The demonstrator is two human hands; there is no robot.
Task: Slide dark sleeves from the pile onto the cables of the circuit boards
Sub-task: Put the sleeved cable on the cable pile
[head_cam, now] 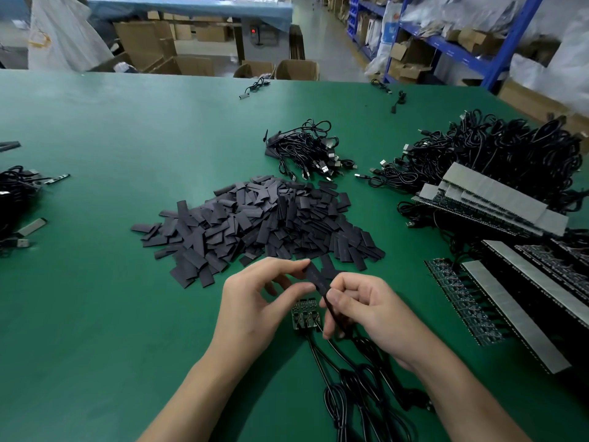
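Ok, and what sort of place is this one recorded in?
Probably an electronics assembly workshop in a warehouse: a green work table with a pile of dark sleeves and rows of circuit boards, blue shelving and cardboard boxes behind.

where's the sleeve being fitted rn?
Head view, lower centre: the dark sleeve is pinched between left hand and right hand, just near-side of the sleeve pile, above the small circuit boards.

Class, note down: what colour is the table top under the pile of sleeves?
The table top is green; the head view shows it best.
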